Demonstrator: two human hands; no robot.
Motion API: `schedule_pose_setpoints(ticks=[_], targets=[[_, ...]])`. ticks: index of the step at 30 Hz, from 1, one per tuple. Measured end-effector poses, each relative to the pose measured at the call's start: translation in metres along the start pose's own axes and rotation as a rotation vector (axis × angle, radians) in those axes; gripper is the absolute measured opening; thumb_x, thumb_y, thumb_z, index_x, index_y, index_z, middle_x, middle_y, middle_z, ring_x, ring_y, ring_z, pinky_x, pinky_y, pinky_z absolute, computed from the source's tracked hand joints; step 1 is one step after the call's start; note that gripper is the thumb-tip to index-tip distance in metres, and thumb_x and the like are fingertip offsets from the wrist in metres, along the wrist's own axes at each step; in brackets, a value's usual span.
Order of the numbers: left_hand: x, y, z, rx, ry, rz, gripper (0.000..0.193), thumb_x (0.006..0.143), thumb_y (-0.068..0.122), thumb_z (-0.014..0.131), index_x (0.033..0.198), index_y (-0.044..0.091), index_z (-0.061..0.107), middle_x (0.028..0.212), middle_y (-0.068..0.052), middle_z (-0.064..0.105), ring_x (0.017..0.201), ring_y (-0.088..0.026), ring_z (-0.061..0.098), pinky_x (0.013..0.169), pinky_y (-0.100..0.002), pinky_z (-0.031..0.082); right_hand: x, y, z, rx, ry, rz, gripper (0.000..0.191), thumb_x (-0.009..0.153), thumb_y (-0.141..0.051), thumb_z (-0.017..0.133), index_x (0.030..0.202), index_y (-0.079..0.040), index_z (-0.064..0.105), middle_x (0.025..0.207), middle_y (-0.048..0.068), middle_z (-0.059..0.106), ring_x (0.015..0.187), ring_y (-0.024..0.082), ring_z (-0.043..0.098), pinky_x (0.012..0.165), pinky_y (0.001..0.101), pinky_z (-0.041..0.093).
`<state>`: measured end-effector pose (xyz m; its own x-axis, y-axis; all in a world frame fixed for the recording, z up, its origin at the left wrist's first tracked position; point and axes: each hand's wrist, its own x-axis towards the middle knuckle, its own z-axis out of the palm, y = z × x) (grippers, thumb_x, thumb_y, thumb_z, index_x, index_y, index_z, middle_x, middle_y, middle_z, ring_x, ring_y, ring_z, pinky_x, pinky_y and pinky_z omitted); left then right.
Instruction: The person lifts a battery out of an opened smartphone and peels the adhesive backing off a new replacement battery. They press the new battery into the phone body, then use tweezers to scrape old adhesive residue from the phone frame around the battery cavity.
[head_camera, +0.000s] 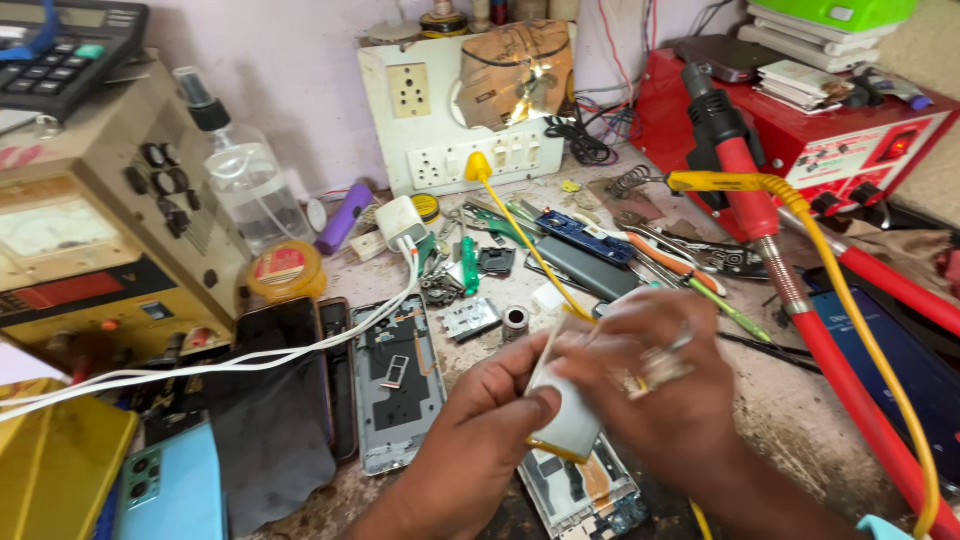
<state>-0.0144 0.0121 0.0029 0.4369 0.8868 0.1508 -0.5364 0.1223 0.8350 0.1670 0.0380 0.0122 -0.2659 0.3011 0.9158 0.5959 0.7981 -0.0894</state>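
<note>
Left of left hand (480, 420): open phone frame (398, 385), white cable (250, 358) block | right of right hand (650, 385): red hot-air wand (800, 300), yellow cable (860, 320) cross | beyond: tools crowd | bare bench (780, 410) beside right hand

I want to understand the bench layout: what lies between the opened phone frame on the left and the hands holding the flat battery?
In the head view, bare worktop separates the opened phone frame from the left hand; nothing lies there.

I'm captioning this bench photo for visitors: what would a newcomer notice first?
At centre, both hands, the left hand and right hand, hold a flat silvery battery pack over an opened phone. A red hot-air tool with a yellow cable crosses the right side. A white socket board stands behind.
</note>
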Motion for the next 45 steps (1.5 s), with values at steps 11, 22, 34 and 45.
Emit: schedule_pose_setpoints(ticks=[11,22,34,45], targets=[[0.008,0.010,-0.016,-0.021,0.307,0.144,0.031,0.103,0.018,0.058,0.124,-0.003,0.067,0.106,-0.008,0.075,0.089,-0.011,0.069,0.083,-0.029,0.056,-0.010,0.027,0.010,0.979,-0.293,0.961,0.043,0.095,-0.009,0.064,0.137,0.001,0.063,0.099,0.007,0.066,0.083,0.014,0.065,0.073,0.0324,0.058],[0.007,0.000,-0.009,0.017,0.254,0.076,0.036,0.102,0.014,0.056,0.132,-0.003,0.065,0.110,-0.008,0.075,0.093,-0.010,0.069,0.085,-0.028,0.055,-0.011,0.033,0.008,0.769,-0.165,0.883,0.023,0.089,-0.005,0.076,0.111,0.004,0.078,0.090,0.008,0.075,0.079,0.010,0.066,0.071,0.0272,0.056],[0.006,0.004,-0.017,-0.140,0.287,0.157,0.034,0.103,0.014,0.053,0.131,-0.003,0.061,0.117,-0.009,0.072,0.103,-0.014,0.068,0.093,-0.032,0.054,-0.005,0.007,0.004,0.102,-0.145,0.303,0.058,0.081,-0.022,0.085,0.132,-0.008,0.060,0.128,0.016,0.066,0.105,0.022,0.071,0.084,0.0335,0.060],[0.003,0.018,-0.005,0.294,0.294,0.329,0.040,0.101,0.005,0.054,0.140,0.009,0.056,0.118,-0.011,0.075,0.104,-0.016,0.069,0.095,-0.039,0.056,0.001,0.017,-0.004,0.739,-0.048,0.691,0.076,0.088,-0.028,0.078,0.152,-0.006,0.046,0.130,0.007,0.060,0.109,0.016,0.064,0.092,0.0354,0.054]])
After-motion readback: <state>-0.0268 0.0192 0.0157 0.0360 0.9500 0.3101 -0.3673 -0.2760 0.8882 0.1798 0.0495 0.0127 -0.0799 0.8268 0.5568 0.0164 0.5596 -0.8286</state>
